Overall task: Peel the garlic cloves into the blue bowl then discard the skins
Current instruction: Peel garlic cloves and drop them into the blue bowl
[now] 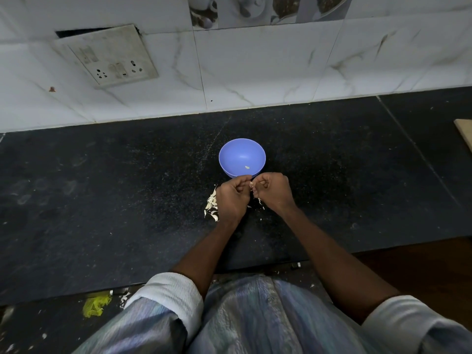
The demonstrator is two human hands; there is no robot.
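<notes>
A blue bowl (242, 157) stands on the black counter with one small pale garlic piece (247, 167) inside. Just in front of it my left hand (233, 198) and my right hand (272, 191) meet, fingers curled, and together pinch a small garlic clove (251, 185) between their fingertips. A heap of garlic cloves and skins (212, 205) lies on the counter left of my left hand, partly hidden under it. A few more skin bits (260, 201) show between my wrists.
The black counter (102, 200) runs to a white tiled wall with a socket plate (107, 57) at the back left. A wooden board corner (465, 132) pokes in at the right edge. On the floor lie a yellow scrap (96, 305) and loose skins.
</notes>
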